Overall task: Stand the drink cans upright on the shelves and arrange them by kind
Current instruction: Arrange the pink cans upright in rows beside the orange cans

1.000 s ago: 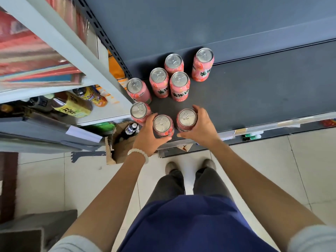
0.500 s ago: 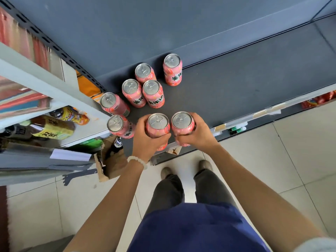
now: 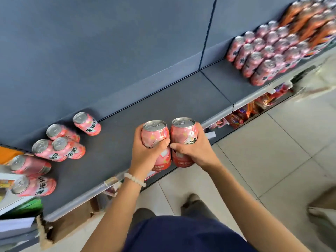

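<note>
We hold two pink cans side by side over the front part of the dark shelf (image 3: 163,106): our left hand (image 3: 145,155) wraps round the left can (image 3: 154,135), our right hand (image 3: 194,151) wraps round the right can (image 3: 183,131), and the two cans touch. To the left of them on the shelf stand six loose pink cans (image 3: 60,142), upright. Far to the right of them a packed block of pink cans (image 3: 263,53) stands, with blurred orange packs (image 3: 309,20) beyond it.

The person wears a dark navy top (image 3: 181,235), dark grey trousers (image 3: 198,208) and grey-brown shoes (image 3: 191,197), with a bracelet of pale round beads (image 3: 135,179) on the left wrist and both forearms bare.
</note>
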